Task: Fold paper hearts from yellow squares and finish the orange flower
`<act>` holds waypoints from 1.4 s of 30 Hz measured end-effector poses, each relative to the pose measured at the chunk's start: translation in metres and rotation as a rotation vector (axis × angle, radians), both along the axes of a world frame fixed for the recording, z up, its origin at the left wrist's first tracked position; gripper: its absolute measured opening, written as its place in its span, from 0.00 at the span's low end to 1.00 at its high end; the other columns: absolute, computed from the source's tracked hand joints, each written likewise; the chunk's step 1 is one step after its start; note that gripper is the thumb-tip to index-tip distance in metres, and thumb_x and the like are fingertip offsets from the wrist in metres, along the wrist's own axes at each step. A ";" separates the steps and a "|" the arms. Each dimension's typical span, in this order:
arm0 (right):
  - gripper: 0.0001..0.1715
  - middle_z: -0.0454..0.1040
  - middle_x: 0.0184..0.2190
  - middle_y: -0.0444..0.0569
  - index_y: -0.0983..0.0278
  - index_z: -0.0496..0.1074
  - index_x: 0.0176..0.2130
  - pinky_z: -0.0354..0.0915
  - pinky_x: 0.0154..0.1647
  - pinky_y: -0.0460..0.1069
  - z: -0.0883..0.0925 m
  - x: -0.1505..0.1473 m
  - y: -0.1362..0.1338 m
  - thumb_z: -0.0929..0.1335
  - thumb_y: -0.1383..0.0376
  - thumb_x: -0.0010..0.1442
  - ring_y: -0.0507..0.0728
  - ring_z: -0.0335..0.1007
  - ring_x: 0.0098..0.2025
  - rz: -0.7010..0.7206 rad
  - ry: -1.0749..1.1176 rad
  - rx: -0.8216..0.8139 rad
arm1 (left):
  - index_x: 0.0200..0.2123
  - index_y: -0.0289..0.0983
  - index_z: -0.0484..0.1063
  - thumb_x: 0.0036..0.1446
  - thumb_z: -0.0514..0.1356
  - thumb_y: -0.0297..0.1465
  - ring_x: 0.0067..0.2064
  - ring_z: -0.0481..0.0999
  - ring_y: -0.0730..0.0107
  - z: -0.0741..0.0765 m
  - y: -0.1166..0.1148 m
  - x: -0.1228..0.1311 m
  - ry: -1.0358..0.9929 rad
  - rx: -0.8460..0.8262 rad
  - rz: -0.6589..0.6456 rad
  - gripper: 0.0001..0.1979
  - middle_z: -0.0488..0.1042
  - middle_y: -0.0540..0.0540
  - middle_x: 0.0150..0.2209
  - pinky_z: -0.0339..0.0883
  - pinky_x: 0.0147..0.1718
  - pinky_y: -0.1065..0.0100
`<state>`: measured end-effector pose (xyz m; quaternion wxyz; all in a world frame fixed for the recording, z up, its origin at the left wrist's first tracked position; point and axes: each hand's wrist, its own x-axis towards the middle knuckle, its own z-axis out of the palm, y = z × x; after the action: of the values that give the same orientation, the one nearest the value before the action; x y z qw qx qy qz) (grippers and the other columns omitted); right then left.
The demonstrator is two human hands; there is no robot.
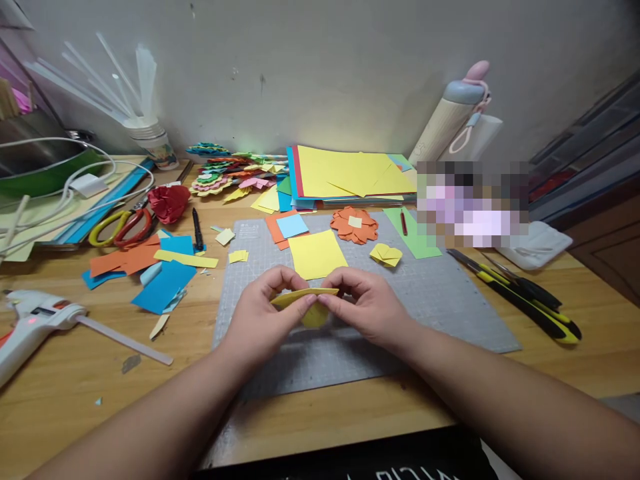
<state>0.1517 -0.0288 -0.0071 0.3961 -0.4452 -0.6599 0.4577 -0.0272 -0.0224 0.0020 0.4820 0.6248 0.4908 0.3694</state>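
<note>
So we had the left hand [273, 313] and right hand [373, 310] over the grey cutting mat [430, 293], both pinching one folded yellow paper [314, 316], thumb tips side by side at its upper edge. Just beyond our hands lay a flat yellow square [316, 252], with an orange paper flower [343, 230] past it and a small folded yellow piece [386, 255] a bit to the right. Well off to our left, a glue gun [43, 320] sat on the tabletop [60, 407]; a yellow-and-black cutter [516, 297] lay out right of our hands.
</note>
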 end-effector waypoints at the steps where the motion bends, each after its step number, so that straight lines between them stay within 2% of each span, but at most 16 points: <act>1: 0.05 0.70 0.26 0.43 0.63 0.69 0.30 0.60 0.29 0.47 0.000 0.001 0.000 0.67 0.64 0.57 0.51 0.63 0.28 -0.025 -0.054 0.075 | 0.29 0.39 0.66 0.52 0.61 0.33 0.33 0.71 0.69 0.000 -0.001 -0.001 0.088 0.095 -0.009 0.05 0.72 0.51 0.30 0.64 0.34 0.66; 4: 0.05 0.70 0.27 0.44 0.63 0.70 0.31 0.60 0.29 0.47 0.003 0.005 0.000 0.66 0.66 0.59 0.51 0.64 0.28 -0.001 -0.176 0.313 | 0.33 0.41 0.70 0.54 0.59 0.30 0.39 0.71 0.65 0.002 -0.002 -0.003 0.353 0.396 -0.081 0.02 0.75 0.50 0.34 0.60 0.41 0.60; 7: 0.04 0.71 0.30 0.46 0.62 0.70 0.36 0.62 0.34 0.49 0.007 0.009 0.000 0.65 0.68 0.61 0.53 0.66 0.32 0.086 -0.238 0.509 | 0.31 0.42 0.71 0.56 0.58 0.29 0.39 0.71 0.65 0.002 -0.002 -0.005 0.482 0.575 -0.135 0.02 0.75 0.50 0.33 0.57 0.41 0.60; 9: 0.05 0.72 0.32 0.48 0.62 0.69 0.38 0.62 0.37 0.51 0.010 0.012 0.000 0.64 0.69 0.60 0.54 0.67 0.36 0.088 -0.308 0.587 | 0.30 0.41 0.70 0.57 0.58 0.28 0.38 0.71 0.65 0.002 -0.001 -0.006 0.509 0.607 -0.122 0.04 0.75 0.51 0.32 0.57 0.40 0.61; 12: 0.06 0.72 0.33 0.49 0.62 0.69 0.34 0.59 0.38 0.52 0.011 0.015 0.001 0.63 0.70 0.60 0.56 0.65 0.37 0.058 -0.480 0.700 | 0.29 0.41 0.67 0.55 0.57 0.26 0.39 0.70 0.65 0.000 -0.001 -0.006 0.562 0.624 -0.104 0.05 0.75 0.51 0.33 0.56 0.40 0.61; 17: 0.14 0.69 0.28 0.47 0.63 0.67 0.28 0.52 0.31 0.51 0.005 0.011 -0.001 0.59 0.70 0.63 0.55 0.58 0.30 0.229 -0.822 0.853 | 0.27 0.39 0.63 0.49 0.54 0.20 0.37 0.67 0.63 -0.003 -0.006 -0.001 0.783 0.628 -0.206 0.07 0.72 0.50 0.31 0.54 0.35 0.61; 22: 0.13 0.69 0.29 0.47 0.63 0.68 0.30 0.53 0.32 0.50 0.003 0.006 -0.006 0.59 0.70 0.63 0.54 0.58 0.30 0.363 -0.912 0.733 | 0.26 0.38 0.66 0.53 0.55 0.25 0.36 0.69 0.61 -0.004 -0.019 0.003 0.948 0.641 -0.345 0.05 0.72 0.48 0.30 0.55 0.35 0.60; 26: 0.10 0.71 0.31 0.48 0.64 0.70 0.31 0.56 0.32 0.50 0.007 0.011 -0.003 0.62 0.69 0.62 0.55 0.61 0.32 0.367 -0.872 0.580 | 0.25 0.38 0.68 0.58 0.53 0.27 0.34 0.70 0.62 -0.002 -0.024 0.001 0.986 0.654 -0.313 0.10 0.73 0.48 0.28 0.55 0.34 0.60; 32: 0.10 0.73 0.30 0.48 0.64 0.73 0.30 0.59 0.34 0.50 0.011 0.018 0.003 0.64 0.68 0.62 0.54 0.65 0.32 0.389 -0.760 0.438 | 0.27 0.39 0.71 0.59 0.53 0.30 0.35 0.71 0.59 0.003 -0.024 -0.002 0.993 0.527 -0.296 0.10 0.75 0.48 0.29 0.55 0.35 0.58; 37: 0.06 0.73 0.30 0.47 0.63 0.74 0.30 0.61 0.36 0.50 0.006 0.015 0.002 0.68 0.66 0.59 0.54 0.67 0.34 0.252 -0.681 0.205 | 0.26 0.40 0.72 0.58 0.57 0.35 0.36 0.71 0.59 0.003 -0.016 -0.005 0.948 0.353 -0.283 0.10 0.75 0.48 0.29 0.54 0.36 0.58; 39: 0.08 0.72 0.30 0.46 0.62 0.74 0.28 0.62 0.35 0.49 0.003 0.013 0.002 0.69 0.65 0.59 0.54 0.67 0.34 0.179 -0.630 0.096 | 0.25 0.40 0.72 0.56 0.59 0.36 0.36 0.71 0.59 0.002 -0.010 -0.007 0.897 0.278 -0.270 0.09 0.75 0.50 0.29 0.54 0.36 0.59; 42: 0.11 0.71 0.31 0.46 0.63 0.71 0.25 0.62 0.34 0.49 0.001 0.011 0.000 0.68 0.65 0.59 0.53 0.66 0.33 0.102 -0.612 0.032 | 0.25 0.40 0.72 0.56 0.59 0.38 0.38 0.70 0.59 0.000 -0.005 -0.008 0.882 0.246 -0.242 0.11 0.74 0.50 0.30 0.53 0.38 0.58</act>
<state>0.1631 -0.0284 -0.0057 0.1627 -0.5225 -0.7771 0.3111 -0.0347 -0.0271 0.0025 0.1897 0.8272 0.5249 0.0655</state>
